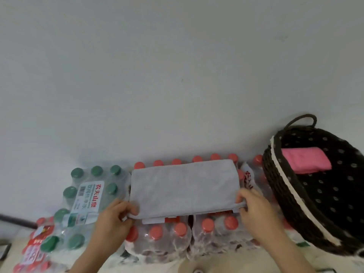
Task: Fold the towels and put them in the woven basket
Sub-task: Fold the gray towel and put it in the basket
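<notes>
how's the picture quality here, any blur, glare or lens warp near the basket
Head view throughout: wide-angle distortion bows the woven basket at the right edge; lighting is flat and even, with barely any shadow under the grey towel and no glare; everything is slightly soft, the green-capped bottle pack label only partly readable.

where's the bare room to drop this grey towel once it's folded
Inside the woven basket, the dotted lining on the near side of the pink towel is bare. Everywhere else is crowded. The grey towel, pinched by the left hand and right hand, covers the red-capped bottle packs. The green-capped pack fills the left.
</notes>
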### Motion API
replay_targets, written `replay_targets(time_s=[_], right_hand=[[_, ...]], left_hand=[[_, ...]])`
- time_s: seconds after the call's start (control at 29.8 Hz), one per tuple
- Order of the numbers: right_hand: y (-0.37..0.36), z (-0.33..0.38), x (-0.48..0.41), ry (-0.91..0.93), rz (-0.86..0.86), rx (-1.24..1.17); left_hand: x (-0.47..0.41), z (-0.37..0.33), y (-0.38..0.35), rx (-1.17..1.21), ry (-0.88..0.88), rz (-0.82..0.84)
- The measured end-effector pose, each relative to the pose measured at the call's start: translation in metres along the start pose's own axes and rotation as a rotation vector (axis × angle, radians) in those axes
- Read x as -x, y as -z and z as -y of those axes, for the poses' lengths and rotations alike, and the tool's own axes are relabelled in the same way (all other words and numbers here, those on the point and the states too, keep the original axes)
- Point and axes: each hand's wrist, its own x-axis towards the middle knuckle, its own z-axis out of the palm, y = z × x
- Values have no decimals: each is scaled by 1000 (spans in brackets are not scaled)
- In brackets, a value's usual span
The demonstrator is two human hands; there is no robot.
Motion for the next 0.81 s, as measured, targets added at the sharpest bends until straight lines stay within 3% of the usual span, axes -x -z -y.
replay_targets(time_s=[0.13,0.27,0.37,0.47,0.64,0.7,0.81], right_hand=[[-1,6,13,-62,-38,-3],[-8,42,5,182,-267,34],[-33,72,-18,287,-275,130],[-62,74,-34,252,-138,247],[-77,59,-37,261,-149,304],[-78,60,-38,265,-151,298],[-80,59,-39,273,-162,299]], left_hand=[[-1,-1,2,-81,63,29],[-7,-38,-8,-197,-240,-59],[-15,-62,-41,-336,-357,-20],[-17,-69,-68,-553,-241,33],[-14,-56,-78,-633,-137,61],[-14,-53,-74,-587,-35,17],[-10,-48,-63,-319,171,-93]])
